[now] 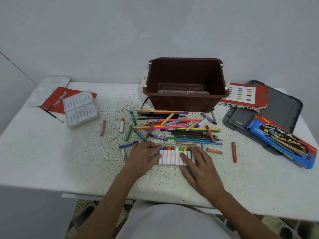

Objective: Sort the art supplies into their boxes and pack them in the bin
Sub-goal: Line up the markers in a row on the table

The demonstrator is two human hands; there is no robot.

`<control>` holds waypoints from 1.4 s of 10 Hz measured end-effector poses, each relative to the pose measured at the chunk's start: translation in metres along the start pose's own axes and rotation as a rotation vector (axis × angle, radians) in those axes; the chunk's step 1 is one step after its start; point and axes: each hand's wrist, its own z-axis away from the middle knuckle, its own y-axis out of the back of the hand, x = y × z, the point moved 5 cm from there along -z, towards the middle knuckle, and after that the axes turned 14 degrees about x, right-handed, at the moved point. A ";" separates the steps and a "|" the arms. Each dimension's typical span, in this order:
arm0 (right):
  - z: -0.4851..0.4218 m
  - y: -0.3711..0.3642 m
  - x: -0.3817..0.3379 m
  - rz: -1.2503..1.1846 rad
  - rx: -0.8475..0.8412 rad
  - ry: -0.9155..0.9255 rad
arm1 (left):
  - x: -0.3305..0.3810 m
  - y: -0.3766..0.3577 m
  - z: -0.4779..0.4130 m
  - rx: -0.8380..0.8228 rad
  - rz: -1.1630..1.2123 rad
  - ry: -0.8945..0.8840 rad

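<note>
Lower centre: left hand (145, 155) and right hand (198, 165) press flat, fingers spread, on a tray of crayons (170, 156) on the surface (69, 161), below the brown bin (181, 102). Uneven pressure could tip it, scattering crayons into loose pencils (189, 133).

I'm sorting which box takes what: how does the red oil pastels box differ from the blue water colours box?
The red oil pastels box shows a white swatch panel; the blue water colours box has a black lettered label. The red box lies farther back, beside the brown bin; the blue one lies nearer, slanted. Both rest on the grey lid.
</note>
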 end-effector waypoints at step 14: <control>0.001 -0.002 0.002 -0.014 -0.009 -0.008 | -0.049 0.055 -0.048 0.165 0.489 0.546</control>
